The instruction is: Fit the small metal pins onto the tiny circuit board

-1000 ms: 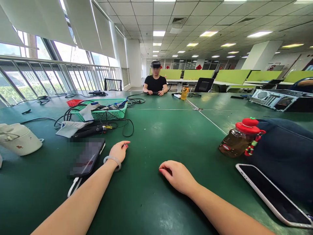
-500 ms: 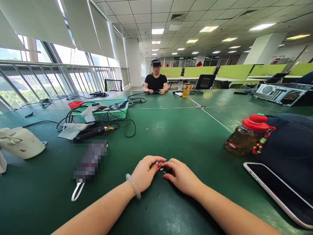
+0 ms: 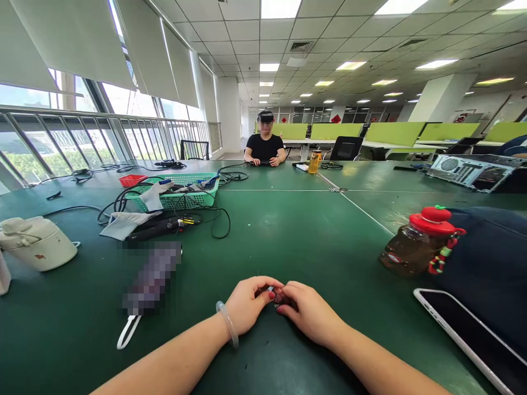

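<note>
At the near middle of the green table [image 3: 263,241], my left hand [image 3: 245,305] and my right hand [image 3: 312,314] meet at the fingertips. The left thumb and index finger are pinched together, with a bluish-pale bit of a small thing [image 3: 270,288] showing between them. My right fingers curl in from the other side, thumb bent below the index finger, closed around the same spot. What the hands hold is mostly hidden by the fingers and too small to name. A pale bangle [image 3: 227,323] circles my left wrist.
Left: a blurred pouch-like item [image 3: 153,278], a green basket [image 3: 181,200] with cables and gloves, a cream container [image 3: 39,244]. Right: a red-lidded bottle [image 3: 420,241], a phone or tablet [image 3: 461,329], a dark bag [image 3: 494,263]. A person [image 3: 265,145] sits opposite.
The view has tilted slightly upward, so the table and hands appear lower. The hands stay together; the pale bits between the fingers show less than before.
</note>
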Available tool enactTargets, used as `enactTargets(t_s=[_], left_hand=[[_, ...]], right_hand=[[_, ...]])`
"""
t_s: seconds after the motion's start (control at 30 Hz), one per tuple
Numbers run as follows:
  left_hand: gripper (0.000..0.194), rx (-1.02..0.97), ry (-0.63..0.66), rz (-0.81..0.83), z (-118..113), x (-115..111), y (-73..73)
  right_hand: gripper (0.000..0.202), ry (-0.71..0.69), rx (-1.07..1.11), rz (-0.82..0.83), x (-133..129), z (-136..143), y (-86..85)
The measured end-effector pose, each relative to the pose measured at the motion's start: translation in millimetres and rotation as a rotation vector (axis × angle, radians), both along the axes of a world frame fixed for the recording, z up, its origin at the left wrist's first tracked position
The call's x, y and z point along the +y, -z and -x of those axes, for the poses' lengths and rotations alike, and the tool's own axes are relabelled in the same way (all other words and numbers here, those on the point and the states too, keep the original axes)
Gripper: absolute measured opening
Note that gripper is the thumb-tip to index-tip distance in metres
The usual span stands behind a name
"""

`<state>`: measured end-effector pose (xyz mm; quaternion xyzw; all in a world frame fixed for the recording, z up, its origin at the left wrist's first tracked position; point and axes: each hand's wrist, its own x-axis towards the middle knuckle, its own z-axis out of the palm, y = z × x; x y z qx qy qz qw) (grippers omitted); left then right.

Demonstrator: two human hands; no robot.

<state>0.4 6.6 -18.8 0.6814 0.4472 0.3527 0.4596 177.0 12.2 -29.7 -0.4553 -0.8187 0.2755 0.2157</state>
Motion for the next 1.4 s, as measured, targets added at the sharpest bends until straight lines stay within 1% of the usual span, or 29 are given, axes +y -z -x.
enactTargets(t_s=[0.07, 0.13, 0.3, 0.4, 0.5, 0.7, 0.77, 0.87, 0.97, 1.1, 1.23, 1.33, 1.4], left_hand=[[0.023, 0.099, -0.051, -0.062, 2.3, 1.4, -1.0], [0.024, 0.142, -0.077, -0.082, 4.1, 2.6, -1.8], [0.026, 0.141, -0.089, -0.071, 4.7, 4.4, -1.8], [0.028, 0.161, -0.093, -0.03, 3.2, 5.5, -0.8], [0.029, 0.182, -0.112, 0.0, 1.7, 6.8, 0.3], [0.028, 0.173, -0.118, -0.031, 0.9, 5.8, 1.5], [0.026, 0.184, -0.119, -0.009, 0.8, 4.9, 1.4], [0.025, 0.14, -0.114, 0.041, 0.6, 4.7, 1.8], [0.028, 0.092, -0.093, 0.055, 0.5, 5.2, 2.7], [0.03, 0.116, -0.05, 0.009, 0.0, 3.3, 0.5], [0.026, 0.099, 0.014, -0.004, -0.8, -0.2, -5.0], [0.026, 0.107, 0.002, -0.037, -0.3, -0.8, -7.6], [0.027, 0.153, -0.018, -0.06, 0.3, -0.6, -8.8]], right_hand=[[0.004, -0.005, 0.006, 0.002, 0.6, 0.1, 0.0], [0.005, -0.012, 0.003, 0.003, 0.9, 0.2, -1.3], [0.007, -0.012, 0.015, 0.014, -0.4, -0.3, -6.3], [0.008, -0.012, 0.023, 0.019, -1.6, -1.2, -8.1], [0.009, -0.025, 0.037, 0.024, -1.6, -2.0, -7.5], [0.013, -0.038, 0.097, -0.014, -1.0, -2.1, -5.6], [0.016, -0.037, 0.119, -0.03, -1.1, -1.7, -6.7], [0.016, 0.009, 0.128, -0.041, -1.2, -1.4, -8.4], [0.012, 0.092, 0.115, -0.032, -0.7, -1.5, -8.6], [0.01, 0.134, 0.191, 0.019, -0.2, -0.5, -7.9], [0.013, 0.161, 0.328, 0.148, -0.5, 2.9, -6.5], [0.012, 0.196, 0.433, 0.23, -0.2, 5.6, -4.5], [0.011, 0.196, 0.483, 0.26, 0.6, 6.8, -2.9]])
